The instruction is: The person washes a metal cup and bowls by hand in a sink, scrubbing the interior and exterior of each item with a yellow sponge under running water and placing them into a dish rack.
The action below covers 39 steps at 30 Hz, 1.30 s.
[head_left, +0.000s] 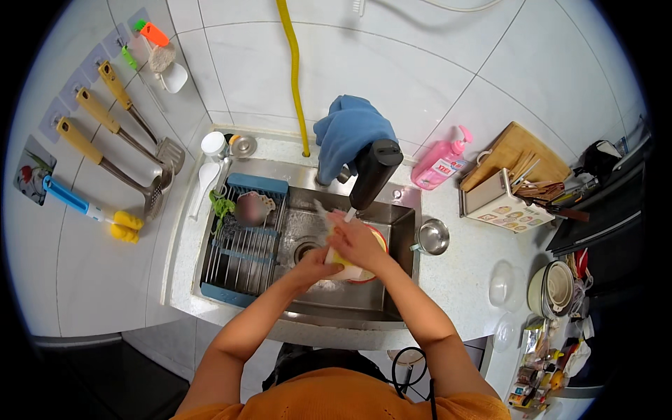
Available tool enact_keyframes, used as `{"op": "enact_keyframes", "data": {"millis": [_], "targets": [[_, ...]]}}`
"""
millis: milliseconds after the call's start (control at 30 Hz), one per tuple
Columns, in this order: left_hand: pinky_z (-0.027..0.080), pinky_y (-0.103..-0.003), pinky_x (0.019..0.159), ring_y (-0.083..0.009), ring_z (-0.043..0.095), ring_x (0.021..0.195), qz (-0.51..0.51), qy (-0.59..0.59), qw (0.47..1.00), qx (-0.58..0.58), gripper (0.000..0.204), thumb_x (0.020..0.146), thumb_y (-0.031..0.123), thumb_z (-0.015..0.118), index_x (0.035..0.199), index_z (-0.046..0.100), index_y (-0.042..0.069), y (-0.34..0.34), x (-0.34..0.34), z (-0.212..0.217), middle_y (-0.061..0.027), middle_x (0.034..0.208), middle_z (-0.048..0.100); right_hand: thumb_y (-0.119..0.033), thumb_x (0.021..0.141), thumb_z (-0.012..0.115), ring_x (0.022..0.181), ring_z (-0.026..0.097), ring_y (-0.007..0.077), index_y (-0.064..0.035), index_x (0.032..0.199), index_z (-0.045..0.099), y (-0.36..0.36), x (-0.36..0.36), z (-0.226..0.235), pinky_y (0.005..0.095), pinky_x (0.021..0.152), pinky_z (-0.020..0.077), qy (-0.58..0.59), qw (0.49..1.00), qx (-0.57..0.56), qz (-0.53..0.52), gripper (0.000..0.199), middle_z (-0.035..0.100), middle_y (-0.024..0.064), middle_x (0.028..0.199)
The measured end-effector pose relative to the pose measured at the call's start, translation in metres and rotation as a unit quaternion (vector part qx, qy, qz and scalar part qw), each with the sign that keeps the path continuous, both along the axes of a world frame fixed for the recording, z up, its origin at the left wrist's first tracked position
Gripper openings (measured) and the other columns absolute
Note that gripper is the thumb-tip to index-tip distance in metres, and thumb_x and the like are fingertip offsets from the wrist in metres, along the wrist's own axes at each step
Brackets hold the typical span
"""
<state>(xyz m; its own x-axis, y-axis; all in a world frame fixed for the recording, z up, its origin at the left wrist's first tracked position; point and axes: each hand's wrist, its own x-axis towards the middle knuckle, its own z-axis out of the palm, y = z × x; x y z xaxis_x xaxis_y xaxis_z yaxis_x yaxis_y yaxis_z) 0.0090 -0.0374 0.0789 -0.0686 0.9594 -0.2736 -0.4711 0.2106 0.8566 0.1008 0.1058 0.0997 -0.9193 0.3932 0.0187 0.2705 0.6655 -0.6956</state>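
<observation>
Under the black faucet head, both hands are close together over the steel sink. My left hand is closed on the edge of a pale thing with a yellow patch, its kind partly hidden by the hands. My right hand lies across the top of it with bent fingers, where water runs down from the spout. Beneath and to the right, a red-rimmed bowl sits in the sink, largely covered by my right hand and forearm.
A blue-ended drying rack spans the sink's left part, with green leaves and a round pinkish item on it. A steel cup and a pink pump bottle stand right. A blue cloth drapes the faucet.
</observation>
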Motion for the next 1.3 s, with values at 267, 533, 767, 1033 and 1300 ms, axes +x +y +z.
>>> {"op": "enact_keyframes", "data": {"millis": [267,533,767,1033,1300], "targets": [[0.042,-0.023,0.080,-0.0104,0.053,0.092,-0.035,0.021,0.999,0.021,0.037,0.076,0.006,0.063,0.110,0.051,0.000,-0.004,0.004,0.011,-0.0032,0.100,0.056,-0.035,0.089,0.040,0.091,0.056,0.0174,-0.0094,0.115,0.054,0.035,0.013,-0.061,0.0299,0.081,0.0436,-0.061,0.862,-0.476,-0.160,0.039,0.058,0.0084,0.104],[0.042,-0.025,0.082,-0.0107,0.054,0.091,0.080,0.007,0.995,-0.051,0.048,0.066,0.004,0.066,0.112,0.050,0.001,-0.004,0.005,-0.014,-0.0031,0.100,0.058,-0.030,0.084,0.050,0.103,0.050,0.0304,-0.0081,0.116,0.051,-0.029,-0.001,-0.012,0.0361,0.088,0.0406,0.050,0.998,0.027,-0.005,0.039,0.054,0.0168,0.112],[0.042,-0.026,0.083,-0.0123,0.053,0.094,-0.057,0.047,0.997,-0.003,0.056,0.068,0.002,0.067,0.119,0.045,0.003,-0.011,0.001,-0.004,-0.0033,0.105,0.056,-0.045,0.091,0.032,0.106,0.051,0.0214,-0.0091,0.127,0.041,0.019,0.017,-0.047,0.0342,0.090,0.0416,-0.003,0.706,-0.704,-0.077,0.051,0.050,0.0108,0.119],[0.042,-0.025,0.080,-0.0100,0.052,0.092,0.087,-0.067,0.994,-0.024,0.045,0.082,0.021,0.059,0.121,0.044,0.004,-0.001,0.010,0.030,-0.0018,0.104,0.054,-0.048,0.088,0.040,0.111,0.048,0.0237,-0.0076,0.129,0.038,0.009,0.015,-0.053,0.0353,0.094,0.0387,0.059,0.622,-0.778,-0.066,0.058,0.045,0.0111,0.125],[0.042,-0.026,0.083,-0.0109,0.053,0.097,0.025,-0.076,0.997,-0.019,0.034,0.082,0.009,0.056,0.115,0.050,0.003,-0.005,-0.001,-0.011,-0.0026,0.105,0.057,-0.036,0.088,0.043,0.112,0.046,0.0264,-0.0081,0.122,0.048,0.011,0.012,-0.019,0.0359,0.091,0.0371,0.092,0.985,-0.145,-0.005,0.045,0.047,0.0123,0.124]]}}
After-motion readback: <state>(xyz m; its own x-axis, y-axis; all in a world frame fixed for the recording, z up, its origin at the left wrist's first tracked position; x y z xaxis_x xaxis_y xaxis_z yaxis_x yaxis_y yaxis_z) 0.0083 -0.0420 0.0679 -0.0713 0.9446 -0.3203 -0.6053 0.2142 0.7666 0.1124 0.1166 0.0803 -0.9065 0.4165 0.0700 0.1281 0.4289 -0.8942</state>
